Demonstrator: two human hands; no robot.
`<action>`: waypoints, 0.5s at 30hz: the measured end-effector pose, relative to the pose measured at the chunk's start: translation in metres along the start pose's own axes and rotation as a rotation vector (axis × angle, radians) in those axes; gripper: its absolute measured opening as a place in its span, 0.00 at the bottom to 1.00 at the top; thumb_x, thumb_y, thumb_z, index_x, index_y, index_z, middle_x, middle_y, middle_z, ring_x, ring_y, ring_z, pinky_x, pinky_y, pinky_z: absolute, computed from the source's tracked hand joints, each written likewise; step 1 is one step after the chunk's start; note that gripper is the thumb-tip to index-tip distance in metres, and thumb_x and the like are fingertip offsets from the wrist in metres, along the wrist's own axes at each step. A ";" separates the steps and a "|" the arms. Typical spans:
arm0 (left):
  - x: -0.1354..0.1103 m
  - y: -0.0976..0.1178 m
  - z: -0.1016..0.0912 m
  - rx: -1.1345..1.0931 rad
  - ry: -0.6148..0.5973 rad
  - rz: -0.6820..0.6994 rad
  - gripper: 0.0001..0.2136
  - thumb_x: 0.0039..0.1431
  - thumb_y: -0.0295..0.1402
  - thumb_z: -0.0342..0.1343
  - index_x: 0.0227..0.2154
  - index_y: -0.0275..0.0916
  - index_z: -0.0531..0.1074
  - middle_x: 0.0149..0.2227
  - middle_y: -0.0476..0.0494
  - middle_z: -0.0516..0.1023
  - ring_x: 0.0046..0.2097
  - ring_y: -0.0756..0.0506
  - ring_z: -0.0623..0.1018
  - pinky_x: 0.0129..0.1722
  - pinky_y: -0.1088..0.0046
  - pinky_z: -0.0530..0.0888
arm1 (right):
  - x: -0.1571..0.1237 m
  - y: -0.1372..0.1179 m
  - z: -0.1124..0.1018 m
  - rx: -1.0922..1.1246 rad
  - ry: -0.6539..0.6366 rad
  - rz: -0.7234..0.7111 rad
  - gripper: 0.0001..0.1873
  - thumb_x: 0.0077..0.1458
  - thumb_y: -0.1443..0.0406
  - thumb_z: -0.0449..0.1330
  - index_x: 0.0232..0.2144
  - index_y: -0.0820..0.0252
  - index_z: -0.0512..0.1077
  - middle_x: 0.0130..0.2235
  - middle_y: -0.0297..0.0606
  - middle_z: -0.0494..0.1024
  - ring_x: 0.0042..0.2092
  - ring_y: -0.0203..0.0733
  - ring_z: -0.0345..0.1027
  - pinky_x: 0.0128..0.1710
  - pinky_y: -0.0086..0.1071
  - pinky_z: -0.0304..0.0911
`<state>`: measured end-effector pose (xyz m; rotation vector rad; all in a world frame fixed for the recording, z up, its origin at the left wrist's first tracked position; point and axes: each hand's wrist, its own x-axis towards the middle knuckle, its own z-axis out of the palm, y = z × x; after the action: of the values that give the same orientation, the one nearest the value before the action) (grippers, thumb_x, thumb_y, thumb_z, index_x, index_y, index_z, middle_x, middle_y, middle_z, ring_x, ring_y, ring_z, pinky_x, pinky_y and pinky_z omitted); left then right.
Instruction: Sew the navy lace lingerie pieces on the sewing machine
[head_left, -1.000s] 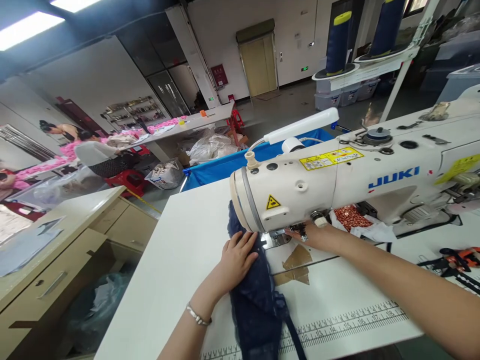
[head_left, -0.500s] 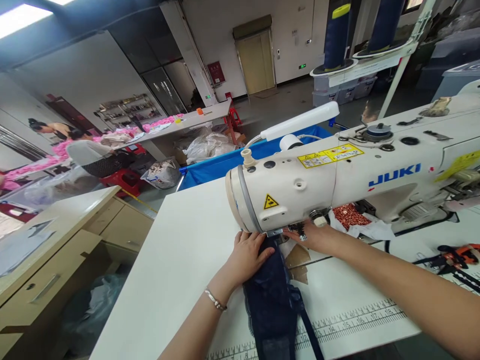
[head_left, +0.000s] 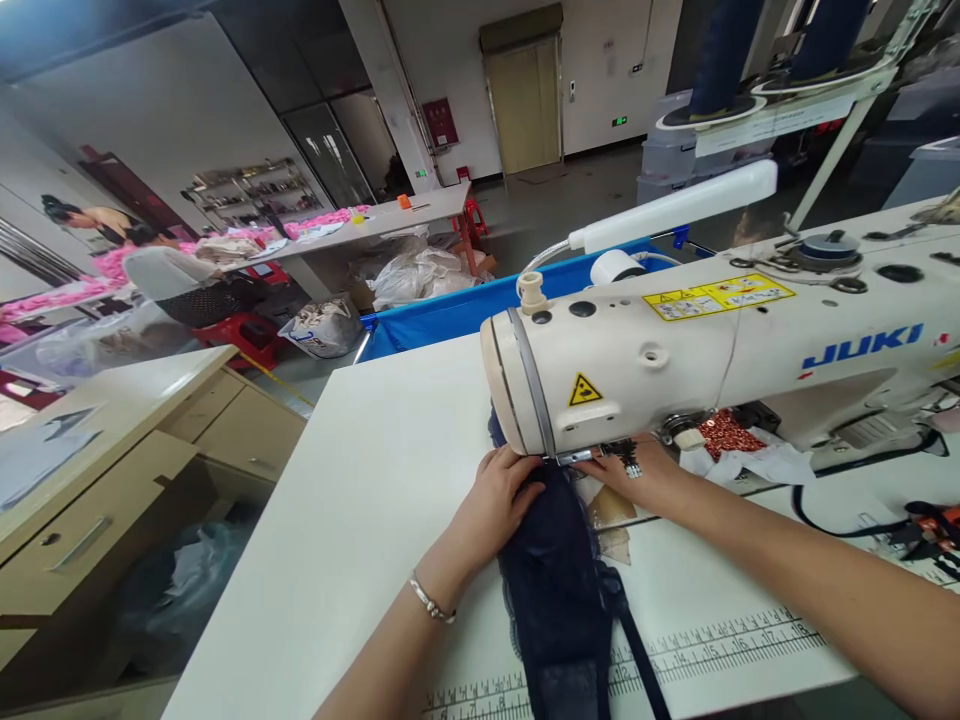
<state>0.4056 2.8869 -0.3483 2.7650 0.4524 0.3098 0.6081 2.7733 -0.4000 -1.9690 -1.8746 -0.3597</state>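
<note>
A dark navy lace garment (head_left: 559,580) lies on the white sewing table (head_left: 375,520), its far end under the head of a cream JUKI sewing machine (head_left: 675,350). My left hand (head_left: 499,500) rests flat on the fabric's left side just before the needle area, fingers stretched out. My right hand (head_left: 637,478) presses on the fabric's right side beneath the machine head, fingers partly hidden by the machine. A thin dark strap (head_left: 641,660) trails off the garment toward me.
Brown paper pieces (head_left: 611,520) lie right of the garment. A printed ruler strip (head_left: 712,645) runs along the table's front edge. Red patterned fabric (head_left: 709,432) sits behind the machine. A cabinet with drawers (head_left: 112,470) stands left; a person works at a far table (head_left: 172,290).
Both hands and the garment have shifted slightly right and closer under the machine head; the view has turned, so the machine sits further right in the frame.
</note>
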 end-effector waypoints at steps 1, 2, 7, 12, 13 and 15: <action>0.000 0.000 -0.001 -0.002 -0.017 0.023 0.12 0.65 0.30 0.54 0.50 0.41 0.70 0.50 0.42 0.72 0.53 0.42 0.71 0.56 0.59 0.69 | -0.002 0.001 0.004 -0.004 0.025 0.015 0.12 0.61 0.57 0.60 0.38 0.56 0.80 0.39 0.40 0.82 0.38 0.45 0.76 0.39 0.34 0.68; 0.000 0.000 -0.002 0.000 -0.025 0.041 0.13 0.65 0.30 0.53 0.52 0.41 0.69 0.51 0.41 0.72 0.54 0.41 0.70 0.57 0.59 0.69 | -0.004 0.002 0.007 -0.005 0.042 0.026 0.12 0.61 0.56 0.60 0.40 0.55 0.79 0.41 0.40 0.82 0.38 0.45 0.76 0.39 0.34 0.68; 0.001 0.003 0.001 0.041 -0.022 0.073 0.14 0.65 0.30 0.52 0.53 0.38 0.69 0.55 0.39 0.69 0.59 0.39 0.67 0.60 0.56 0.67 | -0.007 0.003 0.009 -0.057 0.024 -0.068 0.12 0.62 0.59 0.58 0.46 0.48 0.78 0.41 0.38 0.82 0.40 0.48 0.75 0.35 0.36 0.69; 0.000 0.005 0.003 0.042 -0.011 0.066 0.14 0.66 0.29 0.51 0.53 0.38 0.70 0.54 0.38 0.70 0.59 0.39 0.66 0.59 0.56 0.68 | -0.011 0.002 0.013 -0.118 -0.066 -0.038 0.14 0.63 0.62 0.56 0.49 0.45 0.76 0.41 0.38 0.81 0.42 0.49 0.75 0.31 0.33 0.67; 0.000 0.005 0.003 0.044 -0.010 0.064 0.14 0.66 0.28 0.51 0.53 0.38 0.70 0.54 0.38 0.70 0.60 0.39 0.66 0.60 0.56 0.69 | -0.012 0.001 0.014 -0.116 -0.082 -0.002 0.14 0.64 0.60 0.55 0.49 0.44 0.76 0.41 0.38 0.81 0.41 0.50 0.75 0.29 0.33 0.66; 0.000 0.005 0.004 0.047 -0.003 0.061 0.14 0.66 0.28 0.50 0.52 0.38 0.70 0.54 0.38 0.70 0.60 0.39 0.67 0.60 0.55 0.68 | -0.010 -0.001 0.011 -0.106 -0.112 0.037 0.15 0.64 0.58 0.54 0.49 0.44 0.75 0.40 0.39 0.81 0.40 0.51 0.75 0.29 0.35 0.66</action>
<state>0.4080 2.8818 -0.3502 2.8283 0.3805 0.3137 0.6054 2.7691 -0.4144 -2.1306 -1.9203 -0.3516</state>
